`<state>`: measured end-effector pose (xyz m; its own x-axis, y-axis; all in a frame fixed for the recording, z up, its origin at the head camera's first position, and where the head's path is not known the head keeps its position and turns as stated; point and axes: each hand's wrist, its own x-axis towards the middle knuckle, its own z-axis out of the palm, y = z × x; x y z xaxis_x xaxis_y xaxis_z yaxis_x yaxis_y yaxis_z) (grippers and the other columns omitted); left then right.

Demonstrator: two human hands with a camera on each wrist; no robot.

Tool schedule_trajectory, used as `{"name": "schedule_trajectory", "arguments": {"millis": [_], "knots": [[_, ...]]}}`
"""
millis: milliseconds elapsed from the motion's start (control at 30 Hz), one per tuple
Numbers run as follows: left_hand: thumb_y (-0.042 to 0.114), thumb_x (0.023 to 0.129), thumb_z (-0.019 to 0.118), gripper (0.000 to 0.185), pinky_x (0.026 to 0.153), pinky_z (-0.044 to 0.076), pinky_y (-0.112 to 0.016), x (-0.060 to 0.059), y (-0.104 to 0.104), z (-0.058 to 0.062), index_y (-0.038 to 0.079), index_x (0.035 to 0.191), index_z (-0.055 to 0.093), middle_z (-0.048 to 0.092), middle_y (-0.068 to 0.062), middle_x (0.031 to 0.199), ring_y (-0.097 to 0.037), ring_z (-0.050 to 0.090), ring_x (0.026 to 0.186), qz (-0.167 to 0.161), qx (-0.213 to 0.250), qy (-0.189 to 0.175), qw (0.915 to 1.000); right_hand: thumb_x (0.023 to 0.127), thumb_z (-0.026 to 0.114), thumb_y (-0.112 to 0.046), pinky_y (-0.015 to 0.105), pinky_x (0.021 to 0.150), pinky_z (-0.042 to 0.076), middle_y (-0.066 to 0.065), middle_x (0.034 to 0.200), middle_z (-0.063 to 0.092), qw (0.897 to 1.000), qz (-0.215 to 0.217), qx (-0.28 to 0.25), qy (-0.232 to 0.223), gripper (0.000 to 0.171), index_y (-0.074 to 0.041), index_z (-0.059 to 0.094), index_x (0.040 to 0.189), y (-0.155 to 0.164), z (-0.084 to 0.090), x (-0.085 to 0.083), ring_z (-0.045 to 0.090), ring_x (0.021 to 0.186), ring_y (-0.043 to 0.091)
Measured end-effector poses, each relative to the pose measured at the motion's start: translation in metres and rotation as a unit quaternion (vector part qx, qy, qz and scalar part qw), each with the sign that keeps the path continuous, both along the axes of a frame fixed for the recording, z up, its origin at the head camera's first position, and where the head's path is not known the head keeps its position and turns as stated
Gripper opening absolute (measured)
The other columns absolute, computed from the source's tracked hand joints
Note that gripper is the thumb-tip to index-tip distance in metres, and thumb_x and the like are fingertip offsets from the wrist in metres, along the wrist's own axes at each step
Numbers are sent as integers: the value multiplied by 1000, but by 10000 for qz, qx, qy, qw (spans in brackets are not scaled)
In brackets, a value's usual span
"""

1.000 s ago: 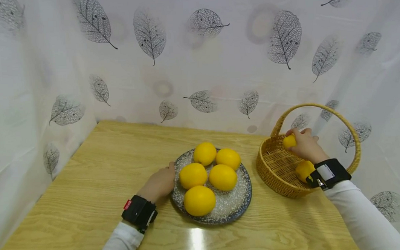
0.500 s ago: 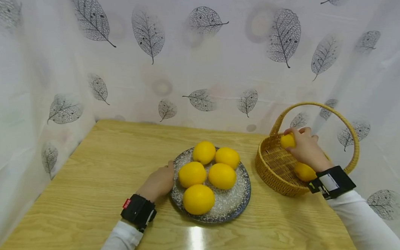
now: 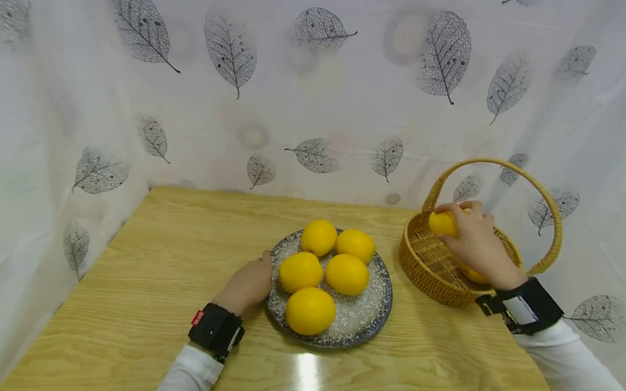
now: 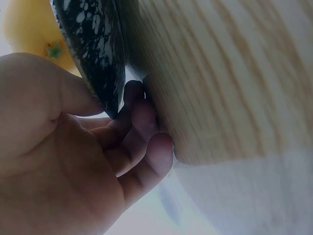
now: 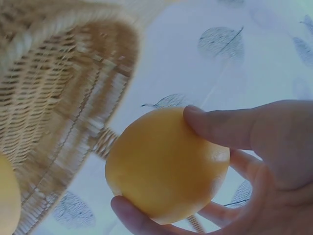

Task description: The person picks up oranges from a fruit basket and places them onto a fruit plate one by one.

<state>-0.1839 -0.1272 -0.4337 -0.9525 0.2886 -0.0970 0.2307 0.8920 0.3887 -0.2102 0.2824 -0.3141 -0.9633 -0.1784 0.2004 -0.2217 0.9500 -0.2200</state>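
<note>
The lemon (image 3: 443, 223) sits in my right hand (image 3: 472, 243), fingers and thumb wrapped around it, above the basket (image 3: 433, 266), under its handle. I judge it best to lift it straight up, clearing rim and handle, without squeezing. My right wrist angles down over the basket. My left hand (image 3: 249, 286) pinches the plate (image 3: 364, 322) edge, steadying it on the table (image 3: 136, 275).

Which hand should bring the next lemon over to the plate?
Right, probably. The right hand already grips a lemon above the basket, while the left hand pinches the plate rim, steadying it.
</note>
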Motion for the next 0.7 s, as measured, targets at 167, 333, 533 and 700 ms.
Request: {"name": "schedule_trajectory", "arguments": {"millis": [167,333,533,700], "knots": [[-3,102,38,50,93,58,-52,-2,0,-1,-20,148,31,66,-36,120,-44,69,108,37,-35,-78,10000,93,69,-8,68,74,51,40,144,31,9998,78,-174,-65,46,-10,52,136,-16,5,17,37,115,63],[-3,102,37,51,96,57,-52,-3,0,-2,-20,149,30,65,-36,123,-44,68,111,55,-30,-151,9999,92,72,-7,65,78,48,38,144,33,9996,260,-136,5,45,-11,54,133,-30,3,28,39,113,62],[-3,101,38,51,95,57,-53,-3,0,-3,-20,149,30,66,-36,122,-44,68,110,77,-31,-182,9998,91,73,-6,63,73,50,36,141,37,9992,398,-1,104,43,-14,56,131,-45,0,39,43,111,61],[-3,101,38,52,95,57,-53,-4,-1,-4,-21,149,30,66,-36,121,-44,69,109,66,-26,-172,9998,90,74,-7,58,67,52,34,140,40,9983,540,108,209,43,-16,58,129,-57,-2,50,47,108,58]]}}
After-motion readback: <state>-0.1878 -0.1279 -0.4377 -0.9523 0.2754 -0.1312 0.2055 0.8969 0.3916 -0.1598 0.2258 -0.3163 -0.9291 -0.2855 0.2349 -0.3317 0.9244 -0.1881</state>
